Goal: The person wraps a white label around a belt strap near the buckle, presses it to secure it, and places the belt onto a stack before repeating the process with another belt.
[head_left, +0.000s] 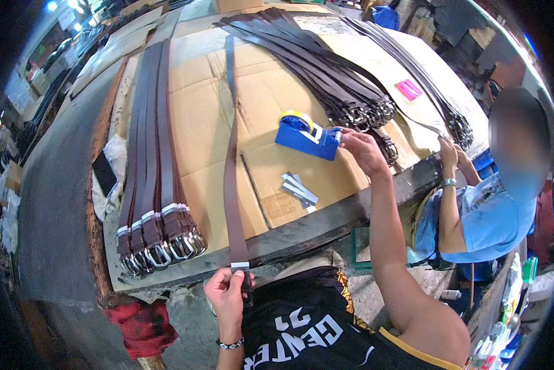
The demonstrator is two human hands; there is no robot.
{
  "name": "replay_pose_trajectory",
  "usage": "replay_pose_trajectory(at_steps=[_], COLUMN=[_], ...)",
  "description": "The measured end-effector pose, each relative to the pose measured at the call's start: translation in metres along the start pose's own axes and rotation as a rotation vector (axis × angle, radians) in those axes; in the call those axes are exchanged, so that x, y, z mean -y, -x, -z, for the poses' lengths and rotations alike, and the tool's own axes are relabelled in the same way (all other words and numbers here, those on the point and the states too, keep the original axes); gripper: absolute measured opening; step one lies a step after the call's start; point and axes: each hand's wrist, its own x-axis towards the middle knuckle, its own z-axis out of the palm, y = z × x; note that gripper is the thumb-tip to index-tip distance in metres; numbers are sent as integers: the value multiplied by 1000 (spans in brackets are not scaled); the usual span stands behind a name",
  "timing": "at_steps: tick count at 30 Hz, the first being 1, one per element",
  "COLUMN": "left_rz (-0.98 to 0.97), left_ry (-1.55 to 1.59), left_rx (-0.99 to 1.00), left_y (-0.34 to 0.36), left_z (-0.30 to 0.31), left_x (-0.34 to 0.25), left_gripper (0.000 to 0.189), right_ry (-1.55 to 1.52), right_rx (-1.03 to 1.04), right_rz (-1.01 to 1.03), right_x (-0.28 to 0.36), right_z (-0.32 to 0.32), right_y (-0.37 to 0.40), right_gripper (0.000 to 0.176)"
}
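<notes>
My left hand is closed around the near end of a dark brown belt, at the table's front edge. A white paper band wraps the belt just above my thumb. The rest of this belt runs flat up the cardboard, away from me. My right hand reaches to the cutter end of a blue tape dispenser, fingers pinched there at the tape's end; the strip itself is hard to make out. A yellow-rimmed tape roll sits in the dispenser. Below it lie several loose white paper strips.
At left lies a stack of banded belts, buckles toward me. More buckled belts are piled at centre right, others beyond. A pink packet lies between them. At right, a co-worker in a blue shirt handles a belt. A dark phone-like object rests on cloth.
</notes>
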Motion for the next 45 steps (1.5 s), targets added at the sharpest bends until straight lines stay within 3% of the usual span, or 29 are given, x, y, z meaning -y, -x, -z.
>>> replay_pose_trajectory(at_steps=[1,4,6,9,12,17,18,20,25,33,45], left_rz=[7,9,9,-79,-105,-98,-106,-115,-220,-263,-305], left_ry=[-16,19,23,27,-2,-100,-99,-63,-153,-214,-391], left_rx=[-21,20,13,35,17,43,32,4,-33,-46,-60], left_y=[1,0,0,-4,-5,-4,-4,-3,-2,-3,-2], left_z=[0,6,5,8,5,2,0,-3,-2,-5,-3], left_x=[-2,2,0,6,4,-1,-1,-4,-2,-3,-14], left_gripper=[14,11,13,16,14,9,9,9,9,10,13], right_ry=[-1,-15,-28,145,344,185,321,293,387,414,490], right_rx=[-15,-49,-69,-266,-367,187,273,367,430,471,441], right_rz=[9,-38,15,62,108,-170,-272,-298,-178,-145,-87], right_x=[-3,-2,-2,15,30,26,33,23,15,16,8], right_z=[2,-3,-2,-24,-74,-209,-230,-249,-268,-269,-276], right_y=[1,5,13,37,67,139,147,160,163,159,161], right_gripper=[27,49,46,32,24,9,11,9,14,65,56])
